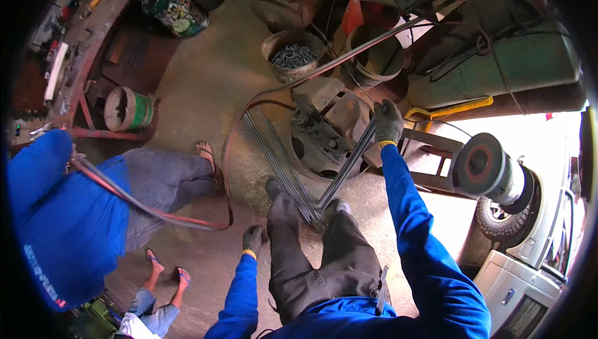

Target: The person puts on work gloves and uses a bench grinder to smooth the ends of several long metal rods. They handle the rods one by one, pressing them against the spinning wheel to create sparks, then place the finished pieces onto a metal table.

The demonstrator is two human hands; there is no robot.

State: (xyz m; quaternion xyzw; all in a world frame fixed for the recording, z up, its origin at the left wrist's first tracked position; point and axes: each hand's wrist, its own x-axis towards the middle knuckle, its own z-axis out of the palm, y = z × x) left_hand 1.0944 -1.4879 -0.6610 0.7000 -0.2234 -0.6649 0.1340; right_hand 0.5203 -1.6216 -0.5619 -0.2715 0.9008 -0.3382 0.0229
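- Head view: my right hand (388, 121) reaches far and forward in a dark glove, its fingers wrapped round the upper end of a bundle of thin steel rods (346, 167).
- The bundle's long axis runs on a slant, from that hand down and left toward my feet, where its lower end meets the floor (205, 83) just beside my right shoe (339, 207).
- A second set of rods (280, 164) lies flat on the floor, running from the far left down to the same point, so the two sets form a V.
- My left hand (252, 239), also gloved, hangs low and near, left of my knee; it holds nothing and its fingers look loosely curled, though I cannot tell more.
- The right hand is plainly the one on the rods; the left sits well apart from them.
- The rods look grey, straight and slim, bunched closely.
- Just behind the held bundle stands a heavy metal vise (324, 124).
- A person in blue (68, 214) stands at the left, with a red hose (187, 217) curving across the floor.
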